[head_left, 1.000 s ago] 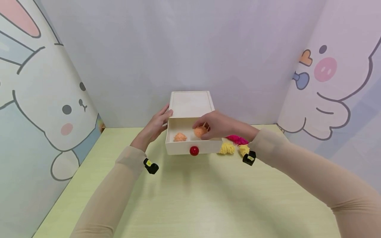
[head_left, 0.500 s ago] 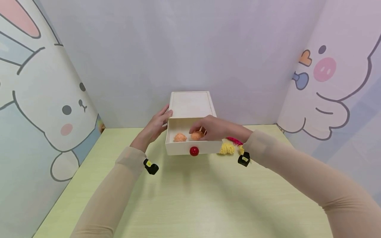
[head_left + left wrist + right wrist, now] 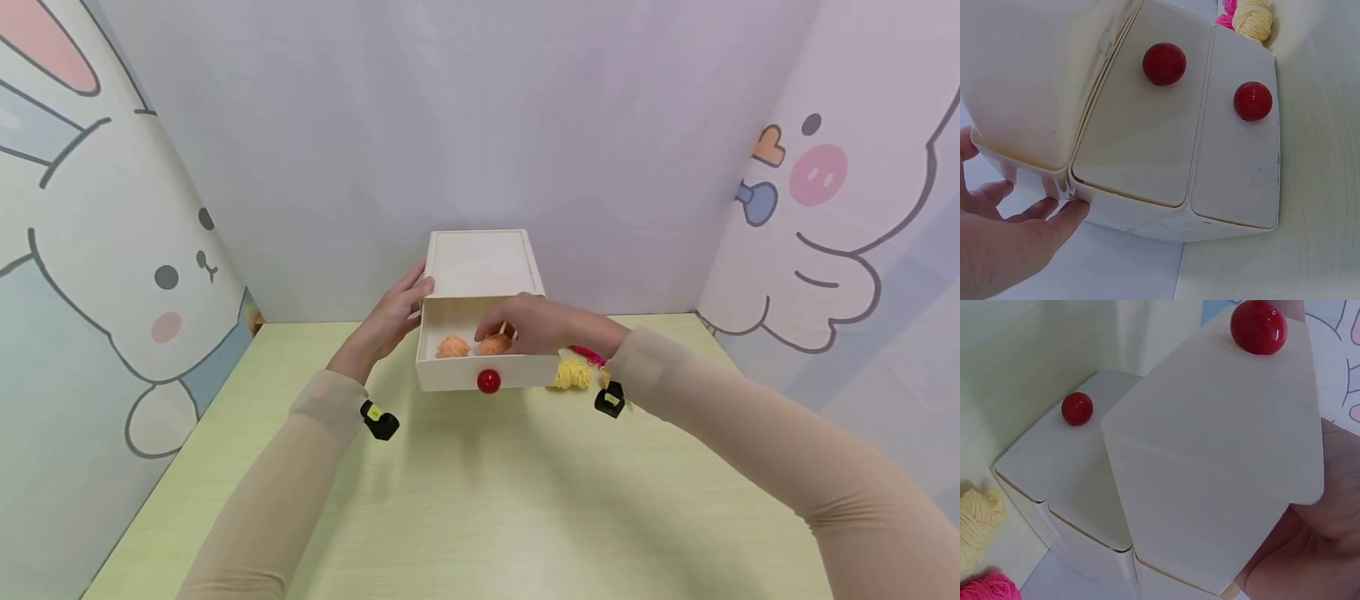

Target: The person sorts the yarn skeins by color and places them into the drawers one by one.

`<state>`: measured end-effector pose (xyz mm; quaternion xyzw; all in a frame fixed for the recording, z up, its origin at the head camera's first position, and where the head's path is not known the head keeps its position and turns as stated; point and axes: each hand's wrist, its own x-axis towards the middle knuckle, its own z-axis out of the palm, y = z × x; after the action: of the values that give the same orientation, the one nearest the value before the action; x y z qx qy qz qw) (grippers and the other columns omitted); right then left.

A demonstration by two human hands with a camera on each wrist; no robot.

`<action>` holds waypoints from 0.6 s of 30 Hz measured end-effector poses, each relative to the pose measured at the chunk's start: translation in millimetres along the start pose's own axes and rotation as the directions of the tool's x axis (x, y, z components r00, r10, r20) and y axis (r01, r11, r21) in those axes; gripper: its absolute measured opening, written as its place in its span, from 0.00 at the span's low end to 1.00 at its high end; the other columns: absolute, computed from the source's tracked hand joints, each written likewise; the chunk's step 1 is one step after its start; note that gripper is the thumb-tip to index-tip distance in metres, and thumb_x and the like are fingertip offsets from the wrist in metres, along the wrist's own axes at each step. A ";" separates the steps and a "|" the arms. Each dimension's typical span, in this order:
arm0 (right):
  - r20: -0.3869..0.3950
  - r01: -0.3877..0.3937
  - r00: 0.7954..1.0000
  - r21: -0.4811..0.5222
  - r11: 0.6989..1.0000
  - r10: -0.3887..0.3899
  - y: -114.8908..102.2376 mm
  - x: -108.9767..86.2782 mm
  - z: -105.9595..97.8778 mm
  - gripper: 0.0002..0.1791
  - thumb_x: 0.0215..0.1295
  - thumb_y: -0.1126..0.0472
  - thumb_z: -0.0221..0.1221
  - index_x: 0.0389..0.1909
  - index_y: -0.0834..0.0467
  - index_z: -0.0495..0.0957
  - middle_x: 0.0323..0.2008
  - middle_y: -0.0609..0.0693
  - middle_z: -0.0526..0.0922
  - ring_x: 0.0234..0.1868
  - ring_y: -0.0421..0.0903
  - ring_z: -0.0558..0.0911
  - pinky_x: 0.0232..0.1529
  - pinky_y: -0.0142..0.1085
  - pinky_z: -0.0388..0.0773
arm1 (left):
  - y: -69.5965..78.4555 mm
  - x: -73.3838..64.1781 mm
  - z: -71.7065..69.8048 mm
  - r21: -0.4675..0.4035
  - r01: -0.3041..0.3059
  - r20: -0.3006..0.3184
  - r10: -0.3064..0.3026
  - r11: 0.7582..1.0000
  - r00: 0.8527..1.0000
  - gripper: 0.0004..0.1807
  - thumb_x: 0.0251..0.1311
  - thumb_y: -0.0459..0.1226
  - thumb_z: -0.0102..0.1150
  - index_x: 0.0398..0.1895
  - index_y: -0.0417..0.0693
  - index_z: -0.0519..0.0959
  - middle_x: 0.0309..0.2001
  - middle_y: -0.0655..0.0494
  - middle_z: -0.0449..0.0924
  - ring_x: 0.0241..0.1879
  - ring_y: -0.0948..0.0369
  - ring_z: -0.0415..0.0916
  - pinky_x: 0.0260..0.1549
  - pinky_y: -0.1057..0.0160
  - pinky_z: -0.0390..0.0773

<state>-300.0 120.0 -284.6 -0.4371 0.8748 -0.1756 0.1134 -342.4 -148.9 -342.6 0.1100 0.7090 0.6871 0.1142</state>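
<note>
Presently, we find the right hand (image 3: 534,323) pinching a fuzzy orange yarn ball (image 3: 493,345) inside the pulled-out white drawer (image 3: 453,375).
Loose strands could, we judge, snag its curled fingers; the white boxy cabinet (image 3: 483,260) might tip should the left hand's (image 3: 393,312) relaxed supporting fingers slip. A second orange ball (image 3: 453,347) crowds alongside; the right wrist partly hides magenta yarn (image 3: 588,355).

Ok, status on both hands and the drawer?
Left hand touching white cabinet. Right hand gripping orange yarn inside open top drawer. Second orange bundle beside it. Nothing visibly blocking.
</note>
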 end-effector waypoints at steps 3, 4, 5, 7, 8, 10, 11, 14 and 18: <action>0.000 0.007 1.000 0.012 1.000 -0.007 1.6 -1.4 -0.5 0.19 0.68 0.61 0.73 0.58 0.59 0.86 0.51 0.53 0.89 0.47 0.48 0.87 0.53 0.39 0.86 | -1.4 0.7 -0.6 0.005 -0.001 -0.001 0.001 1.000 1.000 0.39 0.82 0.53 0.49 0.88 0.69 0.47 0.87 0.55 0.45 0.82 0.45 0.54 0.80 0.42 0.56; -0.002 0.007 1.000 0.017 1.000 -0.007 2.1 -2.4 -1.2 0.19 0.68 0.62 0.73 0.59 0.59 0.86 0.51 0.53 0.89 0.47 0.48 0.88 0.53 0.39 0.86 | -1.8 1.0 -0.8 0.005 0.000 -0.001 0.000 1.000 1.000 0.39 0.82 0.53 0.49 0.88 0.69 0.47 0.87 0.56 0.45 0.82 0.45 0.54 0.80 0.42 0.56; -0.005 0.007 1.000 0.021 1.000 -0.007 2.4 -3.9 -2.2 0.20 0.68 0.62 0.72 0.59 0.60 0.86 0.51 0.53 0.89 0.47 0.48 0.88 0.53 0.39 0.86 | -2.2 1.4 -0.9 0.006 0.001 -0.002 -0.001 1.000 1.000 0.39 0.82 0.53 0.49 0.88 0.69 0.46 0.87 0.56 0.45 0.82 0.46 0.53 0.80 0.41 0.56; -0.017 0.006 1.000 0.026 1.000 -0.005 2.9 -7.4 -4.8 0.21 0.68 0.62 0.72 0.61 0.59 0.85 0.51 0.52 0.89 0.48 0.47 0.89 0.53 0.39 0.86 | -2.4 1.7 -0.9 0.006 0.002 -0.004 -0.002 1.000 1.000 0.39 0.82 0.53 0.49 0.88 0.69 0.46 0.87 0.56 0.45 0.82 0.45 0.54 0.80 0.41 0.56; -0.025 0.004 1.000 0.029 1.000 -0.003 2.9 -9.7 -6.5 0.21 0.69 0.61 0.72 0.61 0.59 0.85 0.52 0.52 0.89 0.48 0.47 0.89 0.53 0.39 0.86 | -2.1 1.6 -0.9 0.006 0.003 -0.007 -0.003 1.000 1.000 0.39 0.82 0.53 0.49 0.88 0.69 0.47 0.87 0.55 0.46 0.82 0.45 0.54 0.80 0.41 0.56; -0.040 0.001 0.999 0.034 0.999 0.000 2.3 -15.1 -10.5 0.22 0.70 0.60 0.71 0.63 0.59 0.84 0.54 0.52 0.88 0.49 0.47 0.88 0.54 0.40 0.86 | -1.3 1.4 -0.6 0.001 0.004 -0.011 -0.004 1.000 1.000 0.39 0.82 0.53 0.50 0.88 0.68 0.47 0.87 0.55 0.46 0.82 0.45 0.54 0.79 0.41 0.56; -0.051 0.002 0.999 0.036 0.999 0.000 1.8 -18.5 -12.7 0.22 0.71 0.59 0.70 0.64 0.59 0.84 0.56 0.53 0.88 0.50 0.47 0.88 0.55 0.41 0.86 | -0.8 1.4 -0.5 0.000 0.005 -0.012 -0.005 1.000 1.000 0.39 0.82 0.53 0.50 0.88 0.68 0.47 0.87 0.55 0.46 0.82 0.45 0.54 0.79 0.41 0.56; -0.097 -0.014 0.995 0.057 0.998 0.020 -0.1 -31.7 -18.9 0.23 0.73 0.59 0.68 0.66 0.59 0.82 0.59 0.55 0.86 0.52 0.48 0.87 0.56 0.43 0.86 | 0.3 1.1 -0.3 -0.003 0.006 -0.013 -0.006 1.000 1.000 0.39 0.82 0.53 0.49 0.88 0.68 0.47 0.87 0.55 0.45 0.82 0.46 0.54 0.79 0.41 0.57; -0.183 -0.061 0.980 0.081 0.995 0.075 1.1 -52.3 -23.0 0.23 0.74 0.59 0.67 0.67 0.59 0.81 0.60 0.56 0.86 0.53 0.50 0.87 0.56 0.46 0.86 | 0.1 1.6 -1.0 0.010 0.008 -0.008 -0.008 1.000 1.000 0.39 0.82 0.53 0.49 0.88 0.68 0.46 0.87 0.56 0.45 0.82 0.46 0.53 0.80 0.42 0.56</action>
<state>-277.9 167.5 -261.7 -0.3841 0.8888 -0.2442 0.0537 -344.2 -149.4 -342.5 0.1052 0.7132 0.6836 0.1138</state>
